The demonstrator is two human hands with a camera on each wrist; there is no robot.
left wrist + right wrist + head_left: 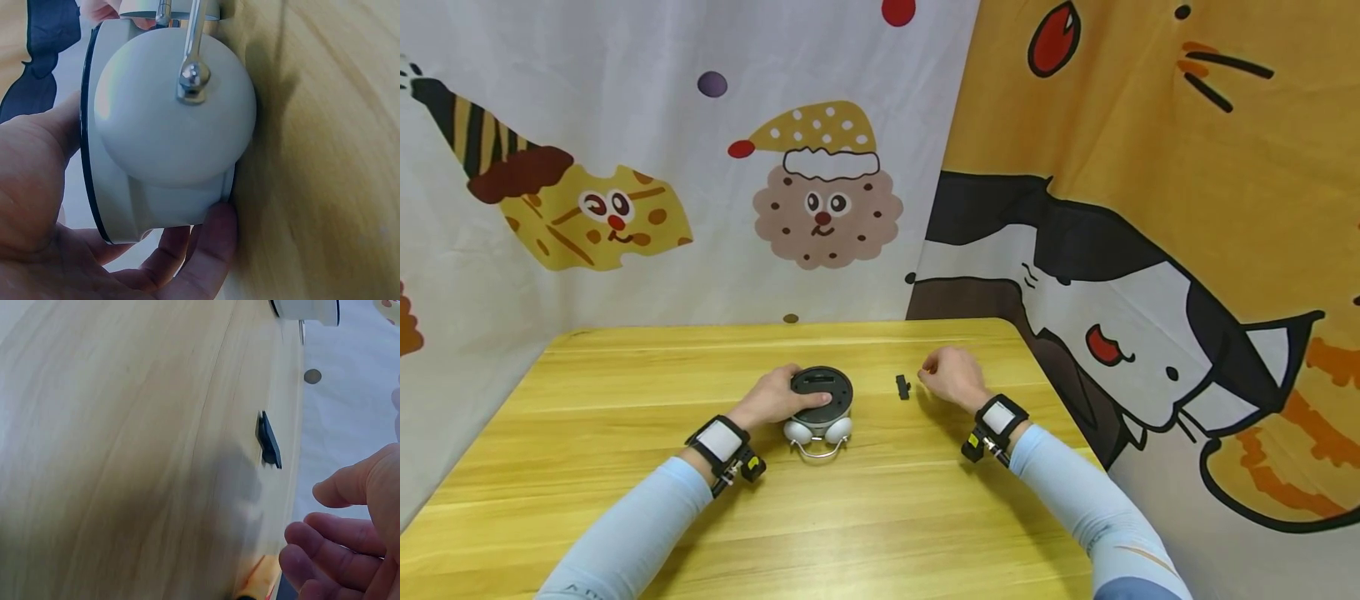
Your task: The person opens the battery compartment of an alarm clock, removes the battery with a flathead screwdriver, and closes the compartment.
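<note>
A white twin-bell alarm clock [842, 392] lies face down on the table, its black back [822, 380] upward, its bells [178, 112] and wire handle [820, 454] toward me. My left hand [772, 395] grips it from the left, thumb across the back and fingers round the side. A slot that looks like a battery compartment shows in the back. Right of the clock lies a small black cover [902, 387], seen nearly edge-on in the right wrist view [269, 440]. Beyond it my right hand [957, 377] hovers, thumb and loosely bent fingers apart, with nothing visible between them.
The yellow wood-grain table [760, 533] reaches back to a white cloth [700, 292] printed with cartoon figures. A yellow cloth [1120, 133] with a large cat print hangs beside its right edge. Each wrist wears a strapped camera mount [721, 442].
</note>
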